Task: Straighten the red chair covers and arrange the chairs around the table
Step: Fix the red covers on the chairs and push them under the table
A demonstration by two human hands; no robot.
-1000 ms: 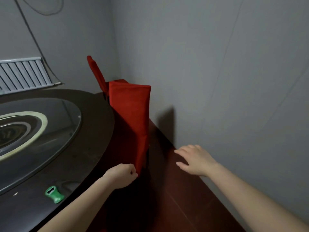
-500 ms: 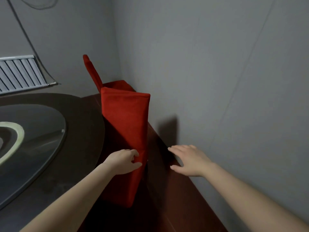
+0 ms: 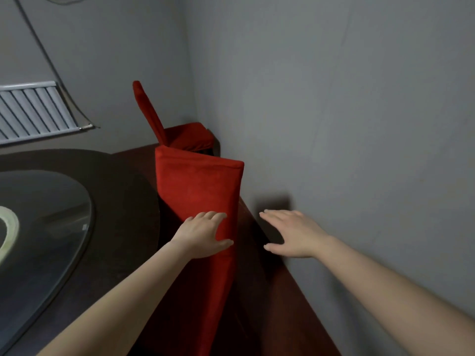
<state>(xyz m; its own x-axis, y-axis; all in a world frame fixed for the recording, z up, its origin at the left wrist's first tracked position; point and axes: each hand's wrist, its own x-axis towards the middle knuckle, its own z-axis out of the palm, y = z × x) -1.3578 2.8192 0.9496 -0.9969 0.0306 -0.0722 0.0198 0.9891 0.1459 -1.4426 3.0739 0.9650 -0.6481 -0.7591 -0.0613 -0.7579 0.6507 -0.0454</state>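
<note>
Fingers [image 3: 213, 217] of your left hand [image 3: 203, 235] press flat on the near red chair cover [image 3: 198, 186]; your right hand [image 3: 295, 233] hovers spread, holding nothing.
That chair stands at 12 o'clock between the bench [image 3: 115, 201] at 9 and the wall [image 3: 334, 124] at 3, partly hiding a second red chair [image 3: 185, 137]; its base is lost in shadow.

The near chair [image 3: 196, 291] wears a smooth red cover [image 3: 198, 186], its back upright between the dark round table [image 3: 123, 201] and the wall. A second red-covered chair [image 3: 186, 137] stands in the corner beyond, back tilted.
</note>
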